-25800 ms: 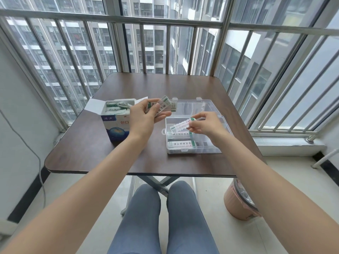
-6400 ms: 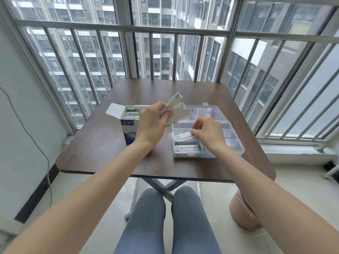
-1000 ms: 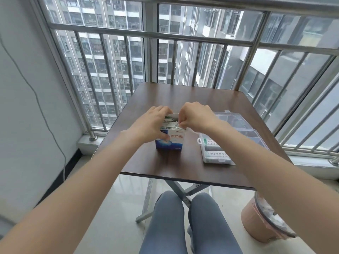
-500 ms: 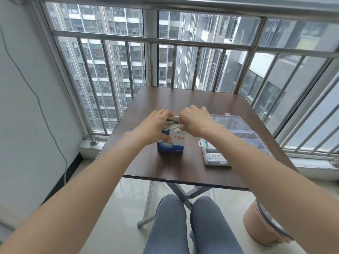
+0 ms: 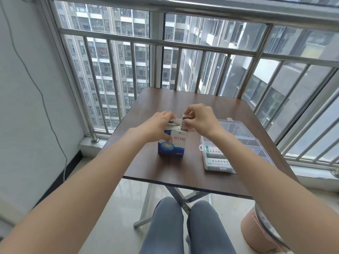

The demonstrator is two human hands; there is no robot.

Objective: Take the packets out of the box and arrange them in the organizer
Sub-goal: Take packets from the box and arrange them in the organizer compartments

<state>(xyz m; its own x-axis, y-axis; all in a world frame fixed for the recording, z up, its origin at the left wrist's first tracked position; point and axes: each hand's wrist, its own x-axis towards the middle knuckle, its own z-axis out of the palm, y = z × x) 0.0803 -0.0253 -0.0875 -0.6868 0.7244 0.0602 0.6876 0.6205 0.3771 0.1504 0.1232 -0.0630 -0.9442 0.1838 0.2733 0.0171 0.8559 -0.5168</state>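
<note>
1. The table (image 5: 183,173) carries everything, and I sit square to it so both my hands meet over its middle, with the work within easy reach of each arm
2. The organizer (image 5: 244,132) lies open just to the right of my right hand; I judge it is parked there so that a lifted packet has only a short way to go. Printed packets (image 5: 218,162) already fill its near compartments, and the ones farther from me look bare
3. The box (image 5: 172,145) stands upright under both hands, its top open toward me so its contents can be drawn straight up
4. My left hand (image 5: 156,127) curls over the box's left top edge, thumb on the front face, gripping it, I think to stop it from tipping
5. My right hand (image 5: 200,121) pinches a small packet (image 5: 186,117) at the box's mouth, fingertips closed on it; the packet is partly out, not yet clear
</note>
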